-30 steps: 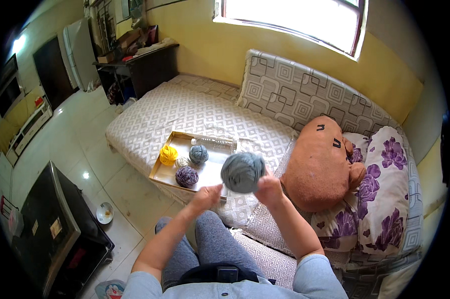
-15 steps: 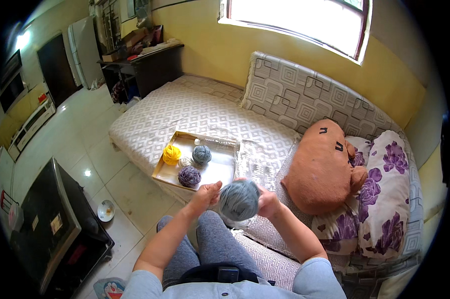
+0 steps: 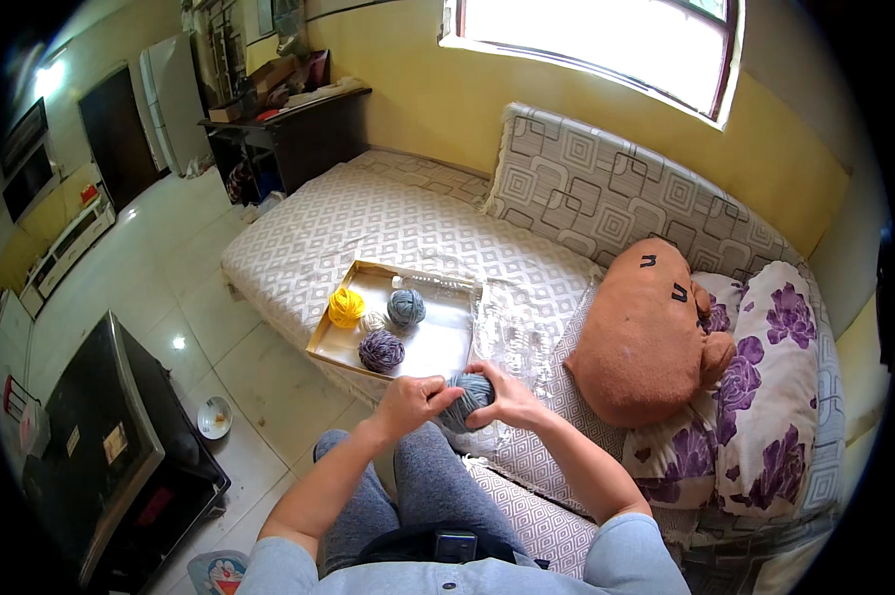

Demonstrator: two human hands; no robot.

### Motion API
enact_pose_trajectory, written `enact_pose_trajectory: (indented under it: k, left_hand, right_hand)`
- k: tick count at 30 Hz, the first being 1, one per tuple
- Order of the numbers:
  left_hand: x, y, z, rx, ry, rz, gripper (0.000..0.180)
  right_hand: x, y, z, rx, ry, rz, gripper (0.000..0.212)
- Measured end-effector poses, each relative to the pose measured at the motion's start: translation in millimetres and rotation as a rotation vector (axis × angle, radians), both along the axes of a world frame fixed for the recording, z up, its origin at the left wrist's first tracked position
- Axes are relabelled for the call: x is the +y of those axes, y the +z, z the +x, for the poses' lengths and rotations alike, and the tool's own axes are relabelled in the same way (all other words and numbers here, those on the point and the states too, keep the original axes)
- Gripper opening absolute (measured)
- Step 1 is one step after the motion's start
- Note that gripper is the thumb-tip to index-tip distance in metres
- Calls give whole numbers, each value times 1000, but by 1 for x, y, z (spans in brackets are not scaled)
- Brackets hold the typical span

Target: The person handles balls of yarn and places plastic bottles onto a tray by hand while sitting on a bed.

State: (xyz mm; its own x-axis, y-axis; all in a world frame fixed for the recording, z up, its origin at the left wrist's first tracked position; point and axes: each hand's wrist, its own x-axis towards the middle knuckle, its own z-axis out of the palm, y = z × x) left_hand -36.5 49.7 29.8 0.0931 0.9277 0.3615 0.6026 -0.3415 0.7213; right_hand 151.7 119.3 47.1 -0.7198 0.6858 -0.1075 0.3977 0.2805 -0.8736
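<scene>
A blue-grey ball of yarn is held over my lap, in front of the box. My right hand wraps its fingers and thumb round the ball's right side. On the other side, my left hand is closed in a pinch against the yarn; any single strand between its fingers is too fine to see. Just beyond lies a shallow box with gold edges. Inside it sit a yellow yarn ball, a grey-blue one, a small cream one and a purple-grey one.
The box stands on a patterned daybed, with a clear plastic bottle along its far side. To the right lie a brown plush toy and a floral pillow. A black table and a bowl are at left.
The blue-grey ball has dropped away from the camera and looks smaller. My right hand has shifted left and now covers more of its top; my left hand has moved slightly right, against it.
</scene>
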Motion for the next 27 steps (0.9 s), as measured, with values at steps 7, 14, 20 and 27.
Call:
enact_pose_trajectory:
  k: [7, 14, 20, 27]
  left_hand:
    - [37, -40, -11, -425, 39, -205, 35]
    - [49, -96, -50, 289, 291, -67, 47]
    - [77, -148, -95, 540, 520, -274, 77]
    - [72, -180, -162, 170, 641, -129, 57]
  right_hand:
    - [4, -22, -6, 588, 153, -777, 76]
    - [53, -65, -54, 579, -389, -598, 79]
    - [106, -163, -101, 327, -597, -401, 84]
    - [147, -212, -148, 296, -737, -325, 99]
